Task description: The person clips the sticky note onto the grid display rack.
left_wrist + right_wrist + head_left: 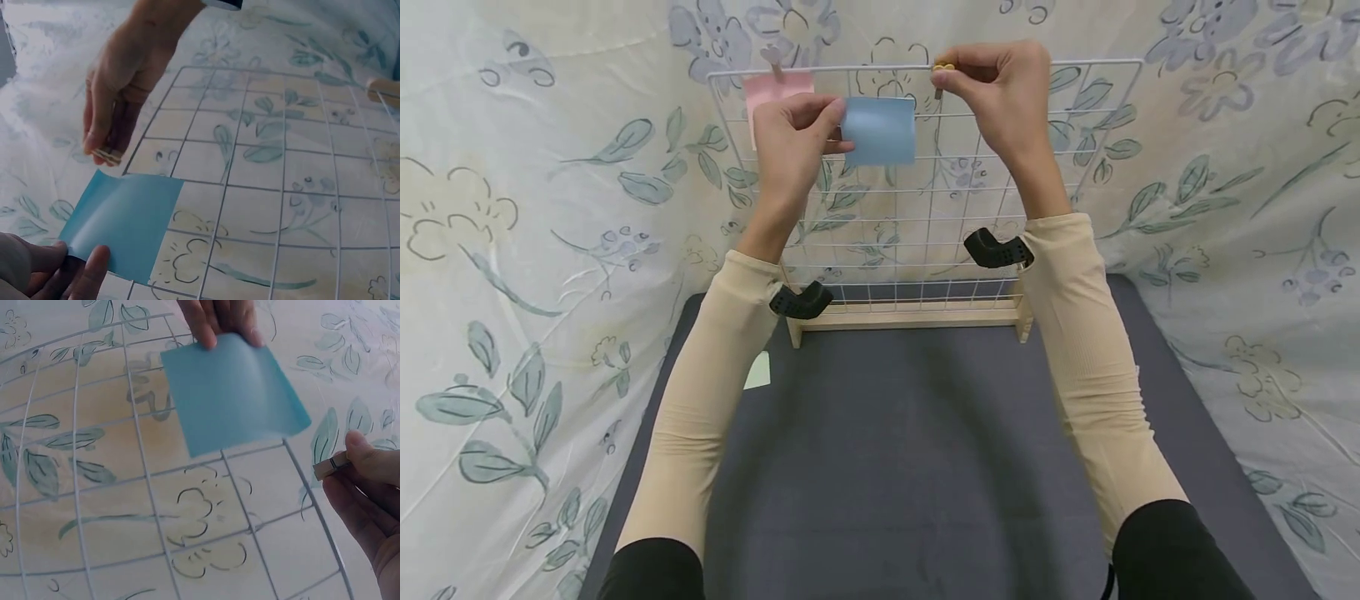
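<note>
On my feed, the person's left hand (793,137) has its fingers and thumb clamped on the left edge of a blue paper (878,131), held up before the far wire grid (896,219); I can't tell whether paper and wire touch. I see the right hand (1009,98) pinching a small clip (331,465), right of the paper and apart from it. Left, a pink clip (772,56) holds a pink sheet (767,93). Nearer, a pale green paper (759,372) lies on the bench (880,458).
</note>
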The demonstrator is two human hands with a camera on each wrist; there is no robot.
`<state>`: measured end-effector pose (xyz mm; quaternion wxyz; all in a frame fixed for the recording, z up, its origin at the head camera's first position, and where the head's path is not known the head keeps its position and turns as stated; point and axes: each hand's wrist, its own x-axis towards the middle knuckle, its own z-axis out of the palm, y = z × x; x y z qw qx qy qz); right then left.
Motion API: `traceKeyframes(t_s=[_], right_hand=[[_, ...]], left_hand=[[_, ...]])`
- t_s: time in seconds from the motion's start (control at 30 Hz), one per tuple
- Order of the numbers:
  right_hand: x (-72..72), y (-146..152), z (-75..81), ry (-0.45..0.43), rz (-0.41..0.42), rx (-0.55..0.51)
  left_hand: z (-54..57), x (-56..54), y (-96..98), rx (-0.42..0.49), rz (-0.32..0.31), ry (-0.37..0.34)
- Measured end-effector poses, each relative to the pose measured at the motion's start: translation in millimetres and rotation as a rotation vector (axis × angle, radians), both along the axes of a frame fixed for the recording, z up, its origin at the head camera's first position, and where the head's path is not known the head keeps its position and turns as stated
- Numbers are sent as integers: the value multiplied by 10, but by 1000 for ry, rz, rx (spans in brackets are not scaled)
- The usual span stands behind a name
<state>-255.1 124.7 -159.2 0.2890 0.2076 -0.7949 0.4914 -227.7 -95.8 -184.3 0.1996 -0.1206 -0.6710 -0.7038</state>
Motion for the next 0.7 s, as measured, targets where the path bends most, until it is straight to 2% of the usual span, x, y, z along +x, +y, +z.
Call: traceKeyframes(t_s=[0.2,0.4,0.53,0.7], right_hand=[[-84,-191,169,17,36,37],[-207,-336,258,-15,51,50],[-243,-427,282,-48,55,70],[-270,-485,318,-41,44,114]], left_hand=[[80,-133,-18,4,10,-64],[89,-239,6,33,27,-133],[76,-249,-12,30,37,-147],[99,-268,-22,11,38,-160]])
